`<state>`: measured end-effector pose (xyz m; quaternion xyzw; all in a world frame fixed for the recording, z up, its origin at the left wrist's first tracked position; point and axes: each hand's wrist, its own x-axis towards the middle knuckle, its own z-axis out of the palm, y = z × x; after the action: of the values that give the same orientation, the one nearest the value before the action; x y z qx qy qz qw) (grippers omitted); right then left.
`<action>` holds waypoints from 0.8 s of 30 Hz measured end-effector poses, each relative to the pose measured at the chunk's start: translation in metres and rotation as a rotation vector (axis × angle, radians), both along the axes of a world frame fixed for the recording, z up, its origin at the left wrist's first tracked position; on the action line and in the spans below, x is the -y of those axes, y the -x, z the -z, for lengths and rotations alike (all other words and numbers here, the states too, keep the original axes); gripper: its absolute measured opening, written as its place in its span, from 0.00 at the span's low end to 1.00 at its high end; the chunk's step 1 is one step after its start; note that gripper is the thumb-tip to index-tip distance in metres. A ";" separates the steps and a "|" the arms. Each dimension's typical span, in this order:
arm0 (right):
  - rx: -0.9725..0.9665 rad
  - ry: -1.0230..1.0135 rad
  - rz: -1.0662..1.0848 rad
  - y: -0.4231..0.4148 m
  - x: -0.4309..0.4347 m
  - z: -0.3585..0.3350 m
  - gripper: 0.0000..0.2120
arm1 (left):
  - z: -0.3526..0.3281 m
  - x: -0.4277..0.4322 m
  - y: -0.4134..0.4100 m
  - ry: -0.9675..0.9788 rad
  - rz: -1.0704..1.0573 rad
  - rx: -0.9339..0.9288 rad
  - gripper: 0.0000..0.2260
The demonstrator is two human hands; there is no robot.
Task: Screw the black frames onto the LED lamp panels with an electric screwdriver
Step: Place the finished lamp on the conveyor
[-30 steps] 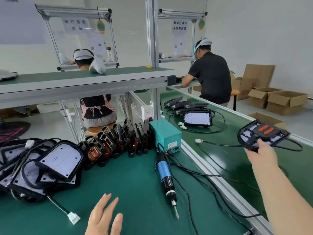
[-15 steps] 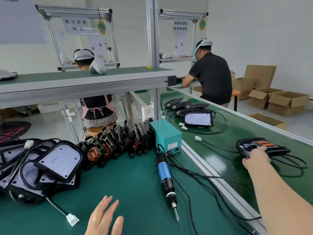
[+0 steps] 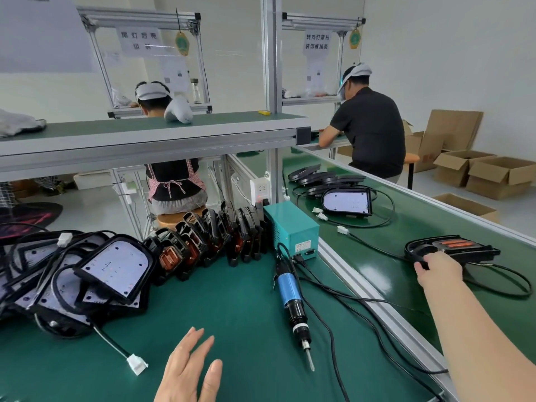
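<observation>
My right hand reaches out to the conveyor belt and grips the near edge of an assembled lamp, black-framed with orange inserts, which lies flat on the belt. Its fingertips are hidden behind the hand. My left hand hovers open, fingers straight, over the green mat at the bottom. The blue-and-black electric screwdriver lies on the mat between my hands, tip toward me. A pile of white LED panels with black cables sits at the left. Black frames stand in a row behind.
A teal power box stands behind the screwdriver, with cables trailing over the mat. More lamps lie farther along the belt. A white connector lies near my left hand. Two people work at stations beyond; cardboard boxes stand at the right.
My right hand has lowered the assembled lamp from mid-air onto the conveyor belt and still holds its edge. My left hand has stayed in place.
</observation>
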<state>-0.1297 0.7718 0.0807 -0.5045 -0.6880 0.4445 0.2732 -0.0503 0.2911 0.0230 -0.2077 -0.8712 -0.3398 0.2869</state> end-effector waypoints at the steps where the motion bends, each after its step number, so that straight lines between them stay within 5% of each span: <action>1: 0.021 -0.016 0.003 -0.002 0.008 -0.002 0.17 | 0.000 0.000 -0.001 -0.003 -0.001 0.001 0.35; 3: -0.105 0.112 0.006 -0.006 0.023 -0.007 0.17 | -0.002 -0.001 -0.003 -0.020 0.005 0.017 0.35; 7: -0.785 0.818 0.026 -0.015 0.060 -0.007 0.20 | -0.001 -0.003 -0.006 -0.066 0.001 0.039 0.36; 8: -0.859 0.851 -0.026 -0.019 0.075 -0.013 0.19 | -0.002 -0.003 -0.006 -0.070 -0.002 0.040 0.36; 13: -0.795 0.911 -0.242 -0.054 0.180 -0.041 0.04 | -0.002 -0.003 -0.005 -0.065 -0.023 0.021 0.35; 18: -0.710 0.971 -0.407 -0.074 0.273 -0.016 0.08 | -0.002 -0.003 -0.006 -0.053 -0.080 -0.037 0.34; 24: -0.531 0.898 -0.531 -0.064 0.338 0.011 0.11 | -0.001 -0.003 -0.006 0.025 -0.187 -0.027 0.12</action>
<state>-0.0654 0.4342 0.0700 -0.2524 -0.4430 0.8569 0.0751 -0.0440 0.2936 0.0235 -0.1338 -0.8871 -0.2978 0.3264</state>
